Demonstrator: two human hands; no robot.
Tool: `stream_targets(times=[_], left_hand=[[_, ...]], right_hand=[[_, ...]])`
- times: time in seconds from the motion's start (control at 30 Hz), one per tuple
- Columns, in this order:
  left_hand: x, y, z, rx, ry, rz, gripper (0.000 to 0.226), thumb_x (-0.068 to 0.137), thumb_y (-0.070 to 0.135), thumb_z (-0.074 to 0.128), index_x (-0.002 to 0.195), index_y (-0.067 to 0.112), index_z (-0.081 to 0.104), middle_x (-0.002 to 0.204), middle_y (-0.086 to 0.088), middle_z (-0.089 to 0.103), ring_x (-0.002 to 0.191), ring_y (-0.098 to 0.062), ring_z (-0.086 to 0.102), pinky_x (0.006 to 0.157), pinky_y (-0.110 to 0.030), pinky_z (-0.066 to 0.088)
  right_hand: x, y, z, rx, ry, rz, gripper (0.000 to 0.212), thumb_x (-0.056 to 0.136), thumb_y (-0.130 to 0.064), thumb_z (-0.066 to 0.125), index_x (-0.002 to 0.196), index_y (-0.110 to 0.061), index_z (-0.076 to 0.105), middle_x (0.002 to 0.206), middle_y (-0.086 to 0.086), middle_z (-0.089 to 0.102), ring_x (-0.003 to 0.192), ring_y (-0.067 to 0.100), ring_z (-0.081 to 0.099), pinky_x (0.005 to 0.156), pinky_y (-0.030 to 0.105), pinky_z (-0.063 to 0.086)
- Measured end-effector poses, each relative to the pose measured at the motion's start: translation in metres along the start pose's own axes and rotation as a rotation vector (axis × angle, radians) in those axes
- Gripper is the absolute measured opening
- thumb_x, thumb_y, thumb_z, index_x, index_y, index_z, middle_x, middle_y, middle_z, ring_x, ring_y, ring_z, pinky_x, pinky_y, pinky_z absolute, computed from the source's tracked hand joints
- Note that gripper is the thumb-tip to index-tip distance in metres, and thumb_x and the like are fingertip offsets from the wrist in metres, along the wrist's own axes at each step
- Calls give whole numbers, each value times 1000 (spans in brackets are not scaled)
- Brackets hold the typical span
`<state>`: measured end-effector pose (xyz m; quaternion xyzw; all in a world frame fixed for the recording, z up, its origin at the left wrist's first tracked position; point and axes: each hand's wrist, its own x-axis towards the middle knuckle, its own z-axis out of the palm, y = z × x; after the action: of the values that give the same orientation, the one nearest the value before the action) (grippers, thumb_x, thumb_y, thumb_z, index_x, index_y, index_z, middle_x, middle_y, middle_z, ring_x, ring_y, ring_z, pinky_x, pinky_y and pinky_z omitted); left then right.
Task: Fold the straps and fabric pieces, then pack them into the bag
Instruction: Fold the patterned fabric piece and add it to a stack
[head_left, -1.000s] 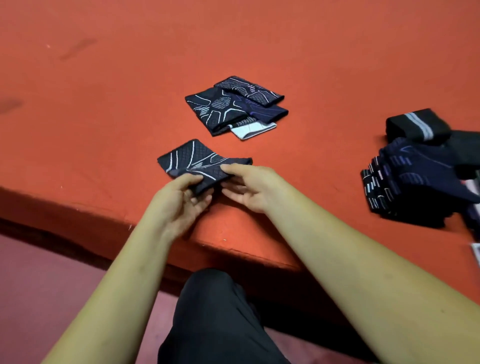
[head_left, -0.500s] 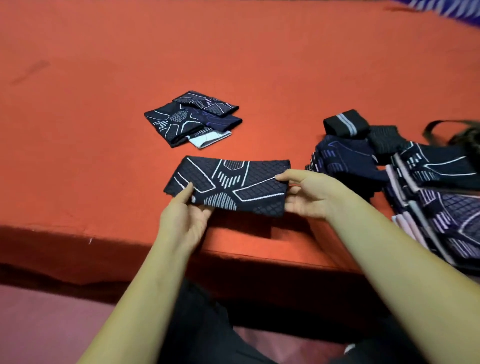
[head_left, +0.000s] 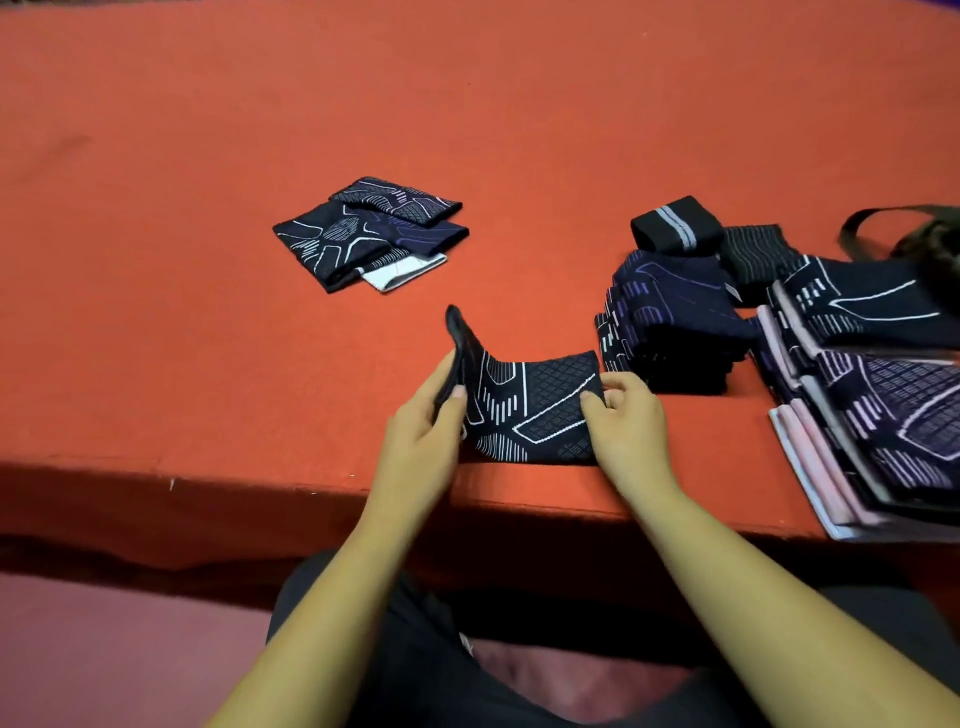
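Orange-red felt covers the table (head_left: 218, 364).

Head view, work in hand: we hold one patterned fabric piece (head_left: 535, 410) near the front edge of the table. Our left hand (head_left: 421, 423) pinches the left end between thumb and fingers and lifts it upright, so the piece bends up off the felt. Our right hand (head_left: 626, 423) pinches the right end, thumb on top, low against the felt. We judge this to be the start of a fold, left end over right. The fold is not yet closed.

Head view, work done: a small folded pile (head_left: 363, 234) lies farther back, well apart from both hands. It shows several dark patterned pieces and one white piece beneath.

Head view, work left: a navy stack (head_left: 670, 322) sits just beside the right hand. Behind it lie a rolled black strap (head_left: 675, 223) with a grey stripe and a dark ribbed piece (head_left: 756, 257). A larger stack (head_left: 872, 415) with pale edges fills the right margin. A black loop (head_left: 872, 221) at upper right may belong to the bag, but it is too blurred for us to tell. We see nothing packed yet. We judge the task to be in its early part.
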<state>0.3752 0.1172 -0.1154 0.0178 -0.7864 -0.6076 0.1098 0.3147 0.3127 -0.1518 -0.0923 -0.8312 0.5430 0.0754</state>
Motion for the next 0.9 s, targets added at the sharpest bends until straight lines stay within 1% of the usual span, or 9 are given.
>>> stream_targets(times=[0.1, 0.2, 0.23, 0.3, 0.4, 0.5, 0.63, 0.77, 0.9], left_hand=[[4, 11, 16, 124, -159, 90, 48, 97, 30, 53, 145, 34, 47, 141, 23, 51, 131, 11, 43, 113, -18, 31], [10, 8, 30, 336, -406, 187, 60, 93, 42, 59, 149, 30, 41, 150, 17, 39, 141, 6, 31, 118, -21, 22], [13, 4, 33, 411, -419, 210, 61, 93, 46, 57, 149, 29, 40, 152, 17, 36, 145, 3, 25, 121, -26, 17], [16, -4, 36, 467, -375, 206, 60, 93, 49, 50, 148, 26, 41, 155, 12, 35, 147, -1, 20, 124, -35, 13], [15, -22, 41, 504, -369, 189, 61, 96, 50, 48, 147, 18, 44, 157, 4, 34, 149, -5, 16, 123, -40, 17], [13, -33, 46, 567, -349, 226, 70, 91, 60, 35, 147, 19, 44, 159, 6, 30, 151, -6, 11, 124, -31, 12], [15, -30, 47, 504, -299, 154, 69, 92, 61, 36, 150, 24, 40, 160, 15, 24, 149, 4, 5, 119, -21, 11], [16, -30, 47, 444, -247, 93, 66, 92, 57, 42, 150, 24, 38, 159, 15, 28, 147, 4, 17, 119, -24, 18], [16, -16, 51, 39, -78, -49, 52, 97, 40, 56, 143, 23, 40, 135, 14, 56, 123, 4, 53, 108, -28, 40]], right_hand=[[-7, 0, -4, 72, -2, -67, 31, 87, -10, 60, 113, -28, 58, 76, 4, 70, 66, 19, 65, 62, 32, 50], [-4, -2, -9, 67, -55, -80, 19, 88, -7, 58, 98, -20, 67, 74, 5, 71, 66, 18, 64, 65, 32, 50], [-1, -2, -10, 55, -62, -71, 14, 90, -10, 56, 90, -15, 69, 75, 6, 72, 68, 18, 63, 68, 33, 49], [2, -3, -12, 83, -73, -34, 30, 94, -26, 52, 76, -7, 67, 75, 8, 71, 70, 15, 58, 72, 37, 47], [2, -5, -12, 60, -93, -57, 39, 93, -39, 59, 68, -8, 60, 59, -4, 55, 59, 9, 47, 64, 36, 41], [2, -1, -11, 5, -88, -82, 23, 90, -25, 67, 71, -15, 58, 55, -8, 47, 53, 5, 40, 59, 29, 34], [-2, -1, -11, -10, -71, -84, 24, 96, -25, 57, 74, -18, 50, 55, -7, 44, 51, 9, 38, 57, 31, 30], [-15, -13, -15, -23, -70, -176, 15, 98, -21, 54, 84, -16, 50, 58, -7, 43, 51, 6, 37, 55, 31, 31], [-26, -44, -24, 111, -152, -284, 10, 95, -21, 57, 88, -14, 56, 64, 2, 58, 56, 14, 54, 58, 38, 47]])
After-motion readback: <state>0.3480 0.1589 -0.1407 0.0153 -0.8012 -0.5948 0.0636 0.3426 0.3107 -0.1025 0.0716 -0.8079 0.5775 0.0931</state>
